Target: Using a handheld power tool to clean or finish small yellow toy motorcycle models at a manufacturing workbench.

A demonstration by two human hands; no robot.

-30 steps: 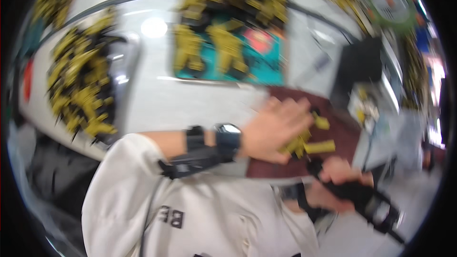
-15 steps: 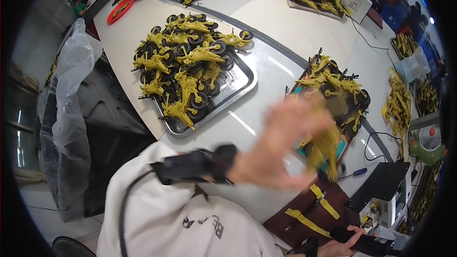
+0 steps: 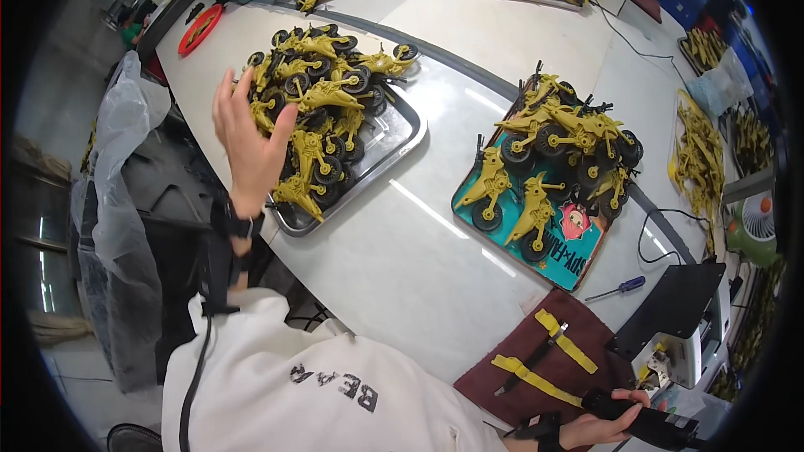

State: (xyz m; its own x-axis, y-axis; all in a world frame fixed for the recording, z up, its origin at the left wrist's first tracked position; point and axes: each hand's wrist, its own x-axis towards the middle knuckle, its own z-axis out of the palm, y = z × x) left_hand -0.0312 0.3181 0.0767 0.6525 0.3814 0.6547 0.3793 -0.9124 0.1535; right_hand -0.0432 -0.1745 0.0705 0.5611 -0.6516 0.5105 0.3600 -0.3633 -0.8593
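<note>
The open, empty left hand [image 3: 249,138] is up by the toy bikes [image 3: 322,113] on the tray [image 3: 400,136], just at its 3 o'clock, while the right hand [image 3: 605,425], far off at 5 o'clock, grips a black tool [image 3: 646,423].

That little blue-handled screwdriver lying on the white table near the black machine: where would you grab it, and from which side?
Probably by the blue handle of the screwdriver, coming straight down from above. It lies flat on the table with open space around it, and the handle is its thickest part; the thin metal shaft offers little to pinch.
</note>
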